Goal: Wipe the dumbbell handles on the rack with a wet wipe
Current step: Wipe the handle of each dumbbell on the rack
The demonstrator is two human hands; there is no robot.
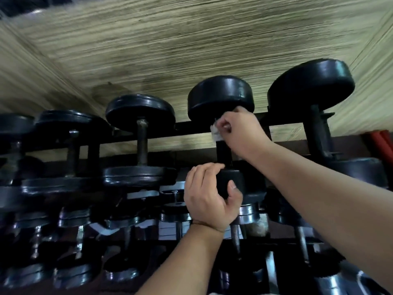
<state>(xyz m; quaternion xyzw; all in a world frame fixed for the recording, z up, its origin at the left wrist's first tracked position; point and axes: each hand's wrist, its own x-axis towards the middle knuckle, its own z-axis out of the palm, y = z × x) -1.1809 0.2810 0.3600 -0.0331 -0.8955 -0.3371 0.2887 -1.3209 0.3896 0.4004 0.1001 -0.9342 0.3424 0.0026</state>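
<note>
A black dumbbell [220, 96] lies across the top tier of the black rack [153, 133], its dark handle [222, 153] running toward me. My right hand [240, 133] presses a small white wet wipe [215, 131] around the far end of that handle, just below the far weight head. My left hand [207, 196] cups the near weight head [230, 183] of the same dumbbell, fingers curled over it. The wipe is mostly hidden by my right fingers.
More black dumbbells sit on the top tier: one with a rusty handle [142, 143] to the left and a large one [310, 88] to the right. Lower tiers hold several chrome-plated dumbbells [176, 218]. A beige textured wall [191, 45] stands behind the rack.
</note>
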